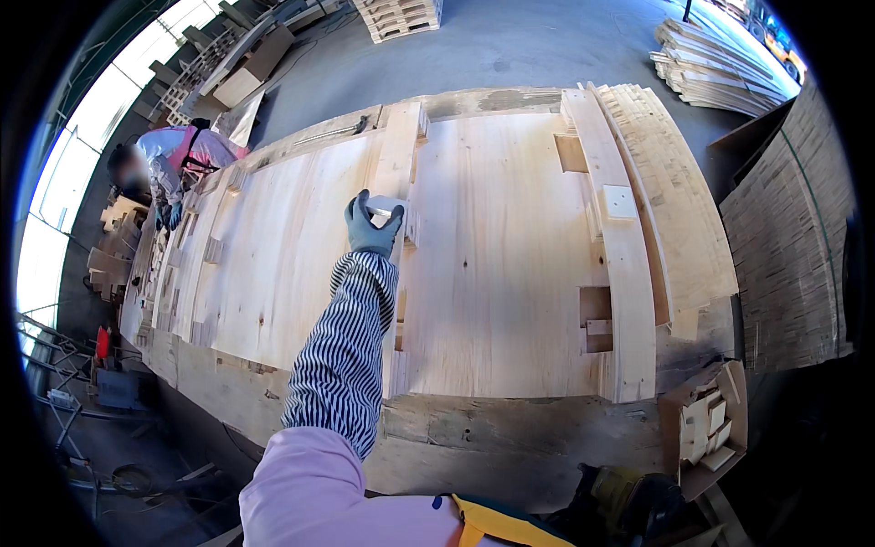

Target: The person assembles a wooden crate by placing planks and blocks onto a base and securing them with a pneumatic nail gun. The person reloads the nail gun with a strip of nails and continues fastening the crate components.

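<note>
A lavender sleeve comes first, leading up to the gloved left hand, which pinches a pale piece at the middle plank, well in from the near edge of the table. The right hand's state I can't tell. A white square lies toward the right edge.

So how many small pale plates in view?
2: the held plate in the left hand, the other plate on the beam at right. More could be hidden in the grip.
</note>
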`<control>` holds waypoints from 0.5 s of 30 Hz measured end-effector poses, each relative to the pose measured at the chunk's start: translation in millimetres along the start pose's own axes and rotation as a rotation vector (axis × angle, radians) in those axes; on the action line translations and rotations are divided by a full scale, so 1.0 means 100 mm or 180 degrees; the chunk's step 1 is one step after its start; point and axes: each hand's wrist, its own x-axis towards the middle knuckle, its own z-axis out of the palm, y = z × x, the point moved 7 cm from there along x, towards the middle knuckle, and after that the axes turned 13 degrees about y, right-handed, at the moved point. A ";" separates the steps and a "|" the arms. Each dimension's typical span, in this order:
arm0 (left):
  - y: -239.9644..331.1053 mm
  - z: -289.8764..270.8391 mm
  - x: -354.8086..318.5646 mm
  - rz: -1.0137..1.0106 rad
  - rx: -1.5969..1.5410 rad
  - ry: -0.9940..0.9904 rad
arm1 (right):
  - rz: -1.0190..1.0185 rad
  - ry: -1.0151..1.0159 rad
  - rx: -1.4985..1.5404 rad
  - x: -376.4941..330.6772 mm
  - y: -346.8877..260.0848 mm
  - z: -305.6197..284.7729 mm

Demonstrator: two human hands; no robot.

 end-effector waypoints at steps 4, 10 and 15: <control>-0.37 0.22 -0.09 0.0006 0.1623 -0.1296 | 0.0181 0.0037 0.0030 -0.09 -0.53 0.60; -0.56 0.09 0.16 0.0385 0.1180 -0.2054 | 0.0402 -0.0144 0.0235 -0.16 -1.24 1.18; -0.67 0.42 0.57 0.1041 0.0537 -0.2644 | 0.0644 -0.0604 0.0817 -0.07 -2.03 1.68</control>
